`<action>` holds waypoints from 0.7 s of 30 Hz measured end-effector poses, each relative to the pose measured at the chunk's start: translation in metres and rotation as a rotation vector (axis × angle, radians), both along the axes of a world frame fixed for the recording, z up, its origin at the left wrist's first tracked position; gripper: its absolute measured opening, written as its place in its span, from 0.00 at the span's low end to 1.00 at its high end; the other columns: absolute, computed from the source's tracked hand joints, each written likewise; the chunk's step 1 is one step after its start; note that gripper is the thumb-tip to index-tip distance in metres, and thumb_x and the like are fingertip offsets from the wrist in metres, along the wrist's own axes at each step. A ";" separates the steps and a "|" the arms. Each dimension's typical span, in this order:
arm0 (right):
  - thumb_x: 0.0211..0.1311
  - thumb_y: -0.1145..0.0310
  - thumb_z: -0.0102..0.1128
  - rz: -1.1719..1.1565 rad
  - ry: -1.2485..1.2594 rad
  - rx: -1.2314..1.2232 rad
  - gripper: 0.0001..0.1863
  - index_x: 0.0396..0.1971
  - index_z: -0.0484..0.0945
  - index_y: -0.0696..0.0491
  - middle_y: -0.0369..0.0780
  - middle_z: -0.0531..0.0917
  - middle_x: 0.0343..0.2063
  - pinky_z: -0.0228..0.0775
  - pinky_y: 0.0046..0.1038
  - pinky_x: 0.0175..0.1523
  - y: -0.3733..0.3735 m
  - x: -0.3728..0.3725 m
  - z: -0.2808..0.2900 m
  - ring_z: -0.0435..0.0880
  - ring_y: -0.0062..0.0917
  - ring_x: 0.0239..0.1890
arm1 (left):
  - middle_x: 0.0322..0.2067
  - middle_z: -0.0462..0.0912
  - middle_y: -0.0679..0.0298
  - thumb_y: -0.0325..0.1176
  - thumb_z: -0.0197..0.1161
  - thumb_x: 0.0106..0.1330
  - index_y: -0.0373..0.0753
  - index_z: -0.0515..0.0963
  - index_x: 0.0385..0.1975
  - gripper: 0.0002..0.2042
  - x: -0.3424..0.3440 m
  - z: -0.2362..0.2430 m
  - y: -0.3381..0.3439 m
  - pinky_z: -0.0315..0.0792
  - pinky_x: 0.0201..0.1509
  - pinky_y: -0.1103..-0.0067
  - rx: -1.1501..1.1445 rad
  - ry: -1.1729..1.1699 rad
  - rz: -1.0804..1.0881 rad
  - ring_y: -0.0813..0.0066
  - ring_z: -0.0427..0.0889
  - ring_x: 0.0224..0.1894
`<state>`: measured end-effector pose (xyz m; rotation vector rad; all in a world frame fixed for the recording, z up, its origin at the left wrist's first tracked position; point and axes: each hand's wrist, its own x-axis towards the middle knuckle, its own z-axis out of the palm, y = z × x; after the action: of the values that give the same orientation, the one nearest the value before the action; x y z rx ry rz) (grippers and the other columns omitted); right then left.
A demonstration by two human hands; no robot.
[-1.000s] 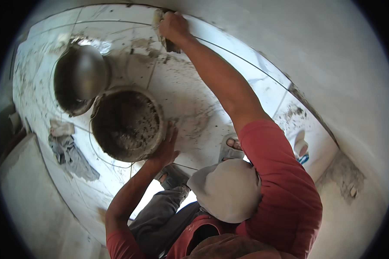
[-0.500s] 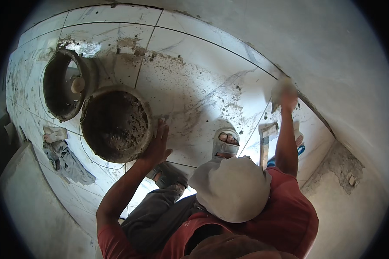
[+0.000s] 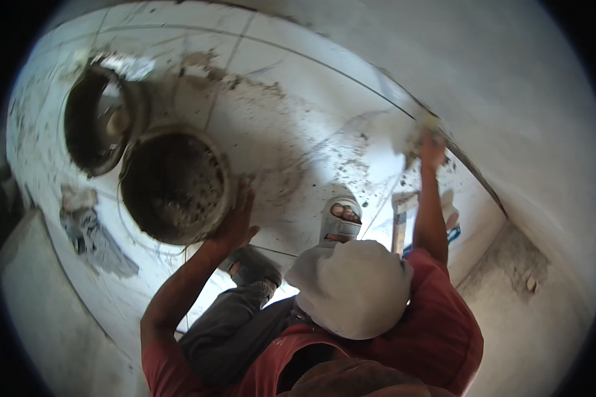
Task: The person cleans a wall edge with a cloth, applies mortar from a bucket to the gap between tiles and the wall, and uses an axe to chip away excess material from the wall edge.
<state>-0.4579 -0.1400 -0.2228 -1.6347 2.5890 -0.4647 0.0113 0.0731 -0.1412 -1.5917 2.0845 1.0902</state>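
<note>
My left hand (image 3: 235, 221) rests along the right side of a mud-crusted bucket (image 3: 227, 192), its fingers stretched out and the thumb apart. Dark, wet-looking lumps of mortar cling inside that bucket. Reaching to the floor's edge by the wall, my right hand (image 3: 433, 153) is closed on a pale blurred pad (image 3: 431, 123); motion smears its exact kind. Brownish crumbs show beside that hand on the white tiles (image 3: 291, 86). A second dirty bucket (image 3: 136, 109) touches the first at the back left, with a round tan thing (image 3: 117, 122) inside.
A grey rag (image 3: 99, 241) lies on the tiles at left. Near my right forearm are a wooden-edged tool (image 3: 400, 225) and a blue-edged thing (image 3: 453, 233). Plastered walls (image 3: 510, 99) bound the right side. My sandalled foot (image 3: 341, 221) stands between the hands.
The right hand and its pale pad have moved slightly left and farther along the wall edge. The left hand stays against the bucket. The whole view has shifted a little and blurred.
</note>
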 end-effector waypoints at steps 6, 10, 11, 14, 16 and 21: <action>0.55 0.61 0.59 0.171 -0.314 -0.004 0.19 0.37 0.76 0.63 0.53 0.80 0.34 0.69 0.37 0.41 -0.016 0.073 0.035 0.78 0.45 0.36 | 0.65 0.38 0.42 0.50 0.62 0.53 0.31 0.51 0.63 0.43 0.001 0.005 -0.002 0.45 0.66 0.53 -0.034 -0.052 -0.012 0.36 0.40 0.66; 0.56 0.62 0.57 0.625 -0.354 -0.073 0.17 0.34 0.74 0.64 0.53 0.77 0.30 0.67 0.40 0.41 -0.062 0.175 0.025 0.76 0.48 0.34 | 0.65 0.41 0.43 0.52 0.59 0.54 0.31 0.52 0.62 0.42 0.002 0.004 0.004 0.44 0.67 0.54 0.020 -0.045 0.015 0.40 0.41 0.66; 0.56 0.62 0.57 0.681 -0.306 -0.099 0.17 0.34 0.75 0.62 0.53 0.77 0.30 0.67 0.39 0.40 -0.073 0.202 0.020 0.76 0.48 0.35 | 0.65 0.41 0.43 0.52 0.59 0.54 0.31 0.52 0.62 0.42 0.001 0.006 0.001 0.44 0.67 0.54 0.021 -0.052 0.033 0.40 0.41 0.66; 0.56 0.60 0.57 0.944 -0.410 -0.063 0.18 0.37 0.76 0.61 0.53 0.78 0.34 0.67 0.38 0.43 -0.109 0.282 0.019 0.76 0.47 0.37 | 0.64 0.44 0.42 0.53 0.55 0.57 0.31 0.52 0.62 0.40 0.001 0.011 -0.002 0.44 0.67 0.55 0.002 -0.089 0.021 0.42 0.43 0.66; 0.55 0.58 0.55 1.062 -0.447 -0.067 0.19 0.37 0.76 0.61 0.54 0.78 0.32 0.68 0.38 0.43 -0.133 0.348 0.017 0.77 0.47 0.37 | 0.62 0.48 0.41 0.52 0.51 0.61 0.30 0.52 0.62 0.37 0.004 0.013 0.004 0.47 0.67 0.56 -0.174 -0.274 -0.243 0.43 0.45 0.66; 0.53 0.55 0.51 1.280 -0.392 -0.010 0.20 0.37 0.77 0.56 0.53 0.79 0.31 0.68 0.41 0.43 -0.183 0.492 0.007 0.78 0.46 0.37 | 0.60 0.55 0.47 0.47 0.45 0.65 0.34 0.55 0.61 0.29 0.002 -0.013 0.029 0.53 0.66 0.60 -0.438 -0.838 -0.804 0.50 0.54 0.64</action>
<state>0.0344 -0.3227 -0.2161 -2.3957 0.9168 -0.5540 0.0135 0.1017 -0.1544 -0.8883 2.0351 -0.2845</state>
